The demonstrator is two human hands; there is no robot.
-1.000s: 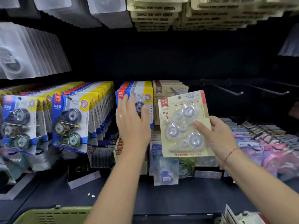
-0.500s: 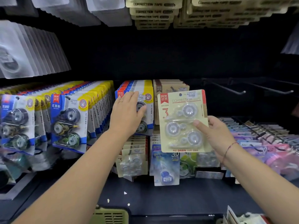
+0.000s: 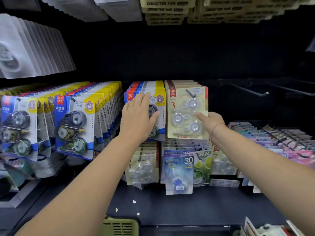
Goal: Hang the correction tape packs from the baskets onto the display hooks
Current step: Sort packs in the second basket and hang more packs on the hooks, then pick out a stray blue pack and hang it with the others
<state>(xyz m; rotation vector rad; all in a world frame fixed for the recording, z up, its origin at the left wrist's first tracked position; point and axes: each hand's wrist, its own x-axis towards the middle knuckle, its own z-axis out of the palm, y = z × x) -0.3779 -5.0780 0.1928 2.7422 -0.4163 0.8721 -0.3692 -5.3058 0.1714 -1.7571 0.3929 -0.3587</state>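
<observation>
My right hand pinches a cream three-roll correction tape pack by its right edge, thumb on the front. The pack stands upright in front of a row of like cream packs, and a dark display hook shows through its hang hole. My left hand lies flat against the front blue-and-yellow pack of the neighbouring row to the left, fingers straight. A green basket shows at the bottom edge.
Two bare hooks stick out to the right of the cream row. Full rows of blue-and-yellow packs hang at left. Pastel packs lie at right, and lower rows hang beneath. Another basket corner sits bottom right.
My right hand has lifted the cream pack up and back until the hook pokes through its hole. My left hand rose from the lower rows onto the blue-and-yellow pack.
</observation>
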